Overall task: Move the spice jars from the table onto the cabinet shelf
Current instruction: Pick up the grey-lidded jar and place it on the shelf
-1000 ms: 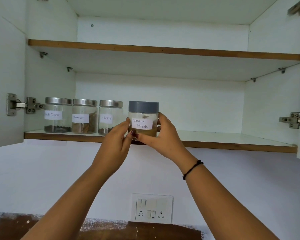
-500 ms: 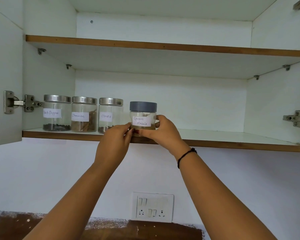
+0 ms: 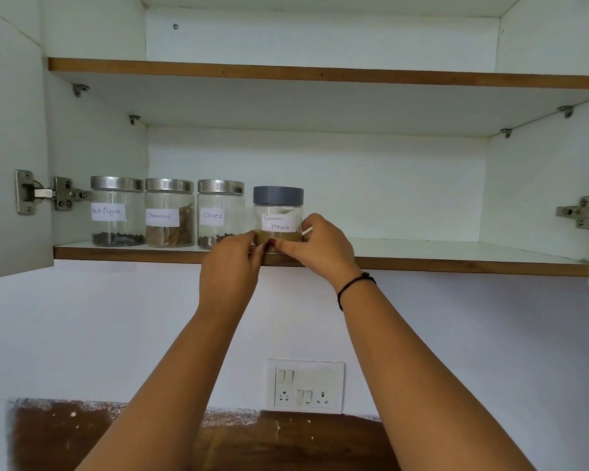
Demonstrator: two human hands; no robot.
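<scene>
Shelf (image 3: pixel 422 249): jar (image 3: pixel 276 222) base behind fingers (image 3: pixel 245 240)

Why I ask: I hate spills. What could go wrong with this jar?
The left hand and right hand grip the Garam Masala jar at the front of the shelf, hiding its base; released early, it might tip off. The Cloves jar stands close beside it; a nudge could knock that.

Clear glass jars (image 3: pixel 117 212) w/ shiny metal lids (image 3: pixel 117 182), paper labels (image 3: pixel 105 211)

Garam Masala jar (image 3: pixel 278 214) on the lower shelf (image 3: pixel 439 249), just right of the Cloves jar (image 3: pixel 220 214), Cinnamon jar (image 3: pixel 169 214) and Black Pepper jar (image 3: pixel 117 212) further left
</scene>
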